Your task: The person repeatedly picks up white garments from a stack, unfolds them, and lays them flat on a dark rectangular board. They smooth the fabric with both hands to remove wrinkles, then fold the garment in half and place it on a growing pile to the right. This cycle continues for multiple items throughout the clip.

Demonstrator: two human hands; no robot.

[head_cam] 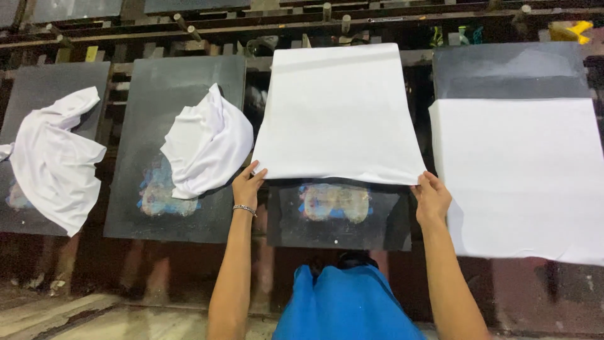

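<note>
1. We stretch both arms forward; our left hand and right hand each pinch a lower corner of the white fabric.
2. It lies flat over the dark board; crumpled white shirts sit left.

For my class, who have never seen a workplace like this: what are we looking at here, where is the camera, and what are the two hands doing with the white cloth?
The single picture comes from a camera worn on the person's head, looking down along both bare arms. In front is a row of dark flat boards, some with smudged, faded colour patches on them. The left hand, with a bracelet at the wrist, and the right hand each hold a lower corner of a smooth white cloth spread over the middle board. To the right, another white cloth lies flat on its board. To the left, two crumpled white garments lie loose on two boards. The blue cloth at the bottom edge appears to be the person's own clothing.
</note>
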